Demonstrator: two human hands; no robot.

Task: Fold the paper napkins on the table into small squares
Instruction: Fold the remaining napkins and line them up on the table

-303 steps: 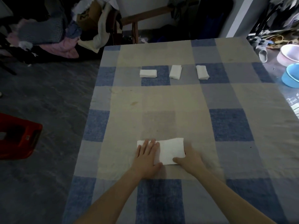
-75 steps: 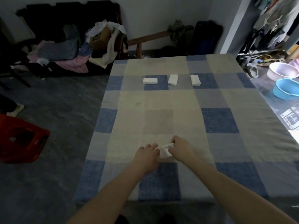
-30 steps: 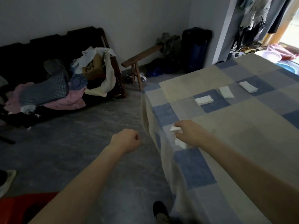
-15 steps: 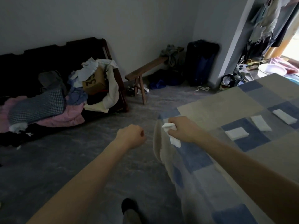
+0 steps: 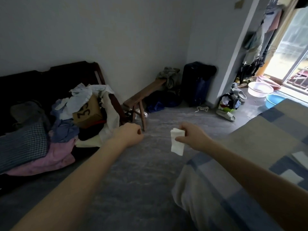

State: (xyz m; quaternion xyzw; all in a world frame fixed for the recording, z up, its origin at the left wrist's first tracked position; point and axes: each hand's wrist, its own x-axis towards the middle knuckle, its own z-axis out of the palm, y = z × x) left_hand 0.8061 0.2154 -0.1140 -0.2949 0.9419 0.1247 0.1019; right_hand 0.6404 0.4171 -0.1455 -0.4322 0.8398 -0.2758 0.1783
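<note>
— Right hand [image 5: 194,137]?
— Grip pinched on a folded napkin [image 5: 177,142], held in the air beyond the tabletop [image 5: 260,147] corner, above the floor [image 5: 133,180]; lower part hanging loose.
— Left hand [image 5: 129,135]?
— Curled into a fist, holding nothing visible, raised over the floor, well apart from the napkin.
— On the tabletop?
— Two more napkins [image 5: 290,178] at the right edge, on a checked cloth.
</note>
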